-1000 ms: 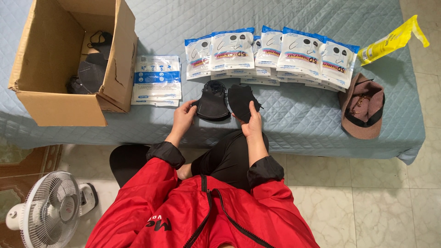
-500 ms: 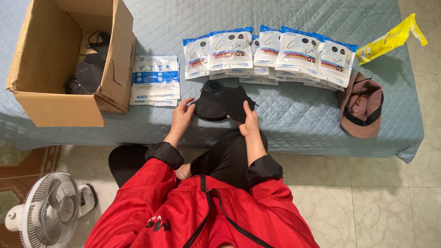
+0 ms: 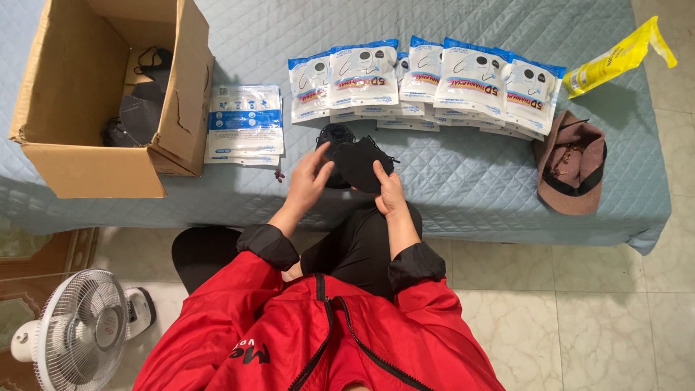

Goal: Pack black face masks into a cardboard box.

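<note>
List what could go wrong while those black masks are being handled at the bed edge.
1. The black masks are pinched between left hand and right hand right above the bedspread's edge; one could slip to the tiled floor.
2. An ear loop sticks out loose at the side and might snag a finger.

The brown cardboard box (image 3: 87, 101) is cut off at the top edge, its near wall hiding part of the dark masks inside. The white standing fan (image 3: 76, 326) is cut off at left.
</note>
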